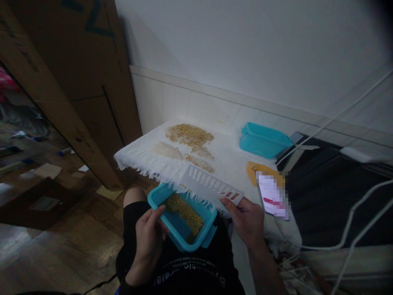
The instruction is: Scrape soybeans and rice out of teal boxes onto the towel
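Observation:
My left hand (150,229) grips the left rim of a blue plastic container (187,247), thumb over the edge, above my lap. Round yellowish beans (186,209) cover part of its bottom. My right hand (247,219) pinches the right end of a white slotted plastic strip (211,184), which lies slanted over the table's front edge, just above the container. Behind it, on the white fringed cloth (144,149), a heap of similar beans (190,135) is spread out beside a pale, fine-grained pile (167,150).
A second blue container (264,141) stands at the table's back right. A phone (272,196) with a lit screen lies on something orange-yellow (251,174). White cables (350,215) cross the right side near a black surface (319,192). A tall cardboard box (92,102) stands at left.

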`<control>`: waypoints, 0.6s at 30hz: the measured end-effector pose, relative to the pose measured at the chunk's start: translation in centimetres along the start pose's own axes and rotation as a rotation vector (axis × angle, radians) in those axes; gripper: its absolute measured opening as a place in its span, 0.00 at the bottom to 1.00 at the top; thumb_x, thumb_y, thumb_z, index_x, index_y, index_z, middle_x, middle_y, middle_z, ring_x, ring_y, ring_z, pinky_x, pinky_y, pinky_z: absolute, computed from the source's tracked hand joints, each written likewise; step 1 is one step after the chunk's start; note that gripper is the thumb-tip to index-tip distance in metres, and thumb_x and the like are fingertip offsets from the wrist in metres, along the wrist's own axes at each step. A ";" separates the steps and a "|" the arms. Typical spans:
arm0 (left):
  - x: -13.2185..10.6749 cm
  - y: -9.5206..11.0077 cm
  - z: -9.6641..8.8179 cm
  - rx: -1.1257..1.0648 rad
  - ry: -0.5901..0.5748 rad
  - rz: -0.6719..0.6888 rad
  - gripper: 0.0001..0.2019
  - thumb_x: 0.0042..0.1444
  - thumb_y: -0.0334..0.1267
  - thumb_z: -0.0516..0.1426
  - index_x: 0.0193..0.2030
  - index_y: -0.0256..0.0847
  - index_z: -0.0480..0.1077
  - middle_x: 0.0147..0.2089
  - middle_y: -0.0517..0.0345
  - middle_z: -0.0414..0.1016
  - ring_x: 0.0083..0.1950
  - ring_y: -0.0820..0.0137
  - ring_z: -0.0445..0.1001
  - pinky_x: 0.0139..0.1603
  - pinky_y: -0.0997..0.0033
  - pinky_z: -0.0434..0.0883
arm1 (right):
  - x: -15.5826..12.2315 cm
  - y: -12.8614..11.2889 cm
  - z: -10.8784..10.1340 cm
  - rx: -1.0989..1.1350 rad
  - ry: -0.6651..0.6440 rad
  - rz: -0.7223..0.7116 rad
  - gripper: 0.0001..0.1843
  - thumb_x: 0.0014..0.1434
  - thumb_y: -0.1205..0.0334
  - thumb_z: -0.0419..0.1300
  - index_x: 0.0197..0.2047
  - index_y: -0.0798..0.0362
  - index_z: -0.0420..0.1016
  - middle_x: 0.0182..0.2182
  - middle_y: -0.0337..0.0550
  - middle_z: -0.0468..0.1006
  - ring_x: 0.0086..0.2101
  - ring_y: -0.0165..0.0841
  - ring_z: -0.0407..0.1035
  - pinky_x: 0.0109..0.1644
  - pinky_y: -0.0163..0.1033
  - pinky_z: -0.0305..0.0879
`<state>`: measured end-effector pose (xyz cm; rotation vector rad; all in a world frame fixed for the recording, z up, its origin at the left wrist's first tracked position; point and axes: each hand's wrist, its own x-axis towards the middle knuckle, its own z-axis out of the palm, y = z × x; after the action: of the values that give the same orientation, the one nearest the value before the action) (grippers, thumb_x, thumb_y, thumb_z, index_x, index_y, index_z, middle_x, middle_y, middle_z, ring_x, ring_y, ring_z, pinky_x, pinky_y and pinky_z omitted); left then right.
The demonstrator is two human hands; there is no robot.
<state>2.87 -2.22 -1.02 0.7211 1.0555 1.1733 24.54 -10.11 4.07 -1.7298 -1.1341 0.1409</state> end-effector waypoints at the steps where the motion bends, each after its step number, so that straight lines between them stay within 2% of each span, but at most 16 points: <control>1: 0.0 0.0 0.0 0.001 0.001 -0.002 0.18 0.47 0.46 0.66 0.15 0.42 0.67 0.11 0.64 0.65 0.11 0.77 0.59 0.11 0.78 0.54 | 0.0 0.0 -0.1 0.005 -0.004 0.005 0.16 0.58 0.48 0.64 0.38 0.50 0.86 0.32 0.41 0.86 0.30 0.38 0.80 0.31 0.35 0.73; 3: 0.0 0.0 0.0 0.003 0.002 0.000 0.17 0.47 0.46 0.66 0.15 0.42 0.67 0.11 0.64 0.66 0.12 0.76 0.60 0.11 0.77 0.54 | 0.3 0.0 -0.2 0.001 0.059 0.023 0.17 0.58 0.47 0.65 0.38 0.52 0.86 0.32 0.43 0.86 0.31 0.39 0.80 0.32 0.36 0.73; 6: 0.0 0.0 0.0 0.002 0.000 -0.003 0.17 0.48 0.45 0.65 0.15 0.43 0.68 0.11 0.64 0.65 0.12 0.76 0.60 0.11 0.77 0.54 | 1.2 0.4 0.0 -0.047 0.239 0.031 0.20 0.57 0.46 0.65 0.38 0.55 0.86 0.32 0.46 0.86 0.31 0.40 0.80 0.32 0.37 0.73; 8: 0.0 0.0 0.0 0.001 0.005 -0.005 0.17 0.48 0.45 0.65 0.15 0.43 0.68 0.11 0.64 0.65 0.12 0.76 0.59 0.12 0.76 0.54 | 2.0 0.8 0.2 -0.089 0.298 0.009 0.21 0.57 0.45 0.64 0.38 0.56 0.85 0.31 0.47 0.86 0.31 0.41 0.79 0.32 0.38 0.72; 14: 0.0 0.0 0.0 -0.004 0.000 0.001 0.17 0.49 0.44 0.65 0.14 0.44 0.68 0.11 0.64 0.65 0.12 0.75 0.60 0.12 0.75 0.54 | 3.0 1.7 1.0 -0.138 0.244 -0.043 0.22 0.60 0.44 0.62 0.38 0.55 0.85 0.29 0.46 0.85 0.33 0.40 0.79 0.35 0.37 0.73; 18: 0.0 0.0 0.0 0.005 0.005 0.015 0.18 0.49 0.44 0.64 0.14 0.44 0.68 0.11 0.63 0.64 0.12 0.75 0.59 0.12 0.75 0.54 | 3.1 2.0 1.3 -0.138 0.201 -0.063 0.22 0.61 0.44 0.61 0.40 0.54 0.84 0.30 0.46 0.85 0.35 0.41 0.79 0.38 0.39 0.74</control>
<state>2.86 -2.23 -1.04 0.7316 1.0589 1.1856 26.74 -7.08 3.10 -1.7823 -1.0681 -0.1507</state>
